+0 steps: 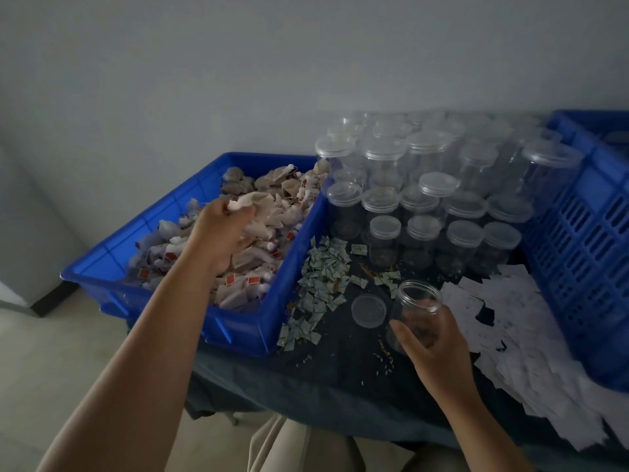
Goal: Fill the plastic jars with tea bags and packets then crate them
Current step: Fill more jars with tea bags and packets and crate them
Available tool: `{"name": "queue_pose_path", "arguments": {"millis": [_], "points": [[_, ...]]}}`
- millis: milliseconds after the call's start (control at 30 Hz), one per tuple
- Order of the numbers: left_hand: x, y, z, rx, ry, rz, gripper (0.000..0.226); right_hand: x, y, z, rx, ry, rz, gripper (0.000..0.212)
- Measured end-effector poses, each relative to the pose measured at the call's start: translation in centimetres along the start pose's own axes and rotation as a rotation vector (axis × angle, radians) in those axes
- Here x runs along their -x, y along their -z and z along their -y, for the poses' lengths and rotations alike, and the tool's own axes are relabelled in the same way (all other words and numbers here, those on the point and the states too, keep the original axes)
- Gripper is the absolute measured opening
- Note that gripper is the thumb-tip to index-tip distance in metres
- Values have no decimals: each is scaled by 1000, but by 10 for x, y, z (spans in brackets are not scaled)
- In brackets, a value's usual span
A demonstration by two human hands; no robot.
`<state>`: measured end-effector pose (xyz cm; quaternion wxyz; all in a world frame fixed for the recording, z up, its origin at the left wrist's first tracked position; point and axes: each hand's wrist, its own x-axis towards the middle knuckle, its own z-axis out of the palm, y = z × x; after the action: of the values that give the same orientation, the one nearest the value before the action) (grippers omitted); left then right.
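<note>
the left hand [226, 229] is closed on a clump of tea bags [250, 202] in the blue bin [190, 212], while the right hand [430, 335] wraps the open jar [417, 301], tilted toward it, likely to receive them, its lid [369, 311] just beside.

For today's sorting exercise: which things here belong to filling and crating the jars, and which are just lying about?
Job:
open clear plastic jar in right hand
beige tea bags, left hand grabbing some
green packets
white packets
lidded clear jars
blue slotted crate

Lying about:
loose round lid
scattered crumbs
</note>
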<state>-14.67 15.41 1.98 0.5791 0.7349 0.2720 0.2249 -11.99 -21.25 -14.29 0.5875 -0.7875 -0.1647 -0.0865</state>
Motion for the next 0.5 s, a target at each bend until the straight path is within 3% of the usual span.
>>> {"name": "queue_pose_path", "arguments": {"millis": [33, 100, 233, 333, 500], "points": [[4, -3, -10, 134, 51, 77, 22, 0, 0, 1, -1, 5, 8, 38], [17, -16, -25, 142, 27, 201, 24, 1, 1, 3, -7, 13, 25, 41], [63, -68, -39, -236, -303, 502, 21, 2, 1, 12, 5, 41, 60, 48], [95, -117, -39, -595, -542, 621, 15, 2, 1, 13, 35, 56, 69, 49], [108, -157, -36, -740, -518, 680, 38, 2, 1, 10, 75, 65, 29, 49]]}}
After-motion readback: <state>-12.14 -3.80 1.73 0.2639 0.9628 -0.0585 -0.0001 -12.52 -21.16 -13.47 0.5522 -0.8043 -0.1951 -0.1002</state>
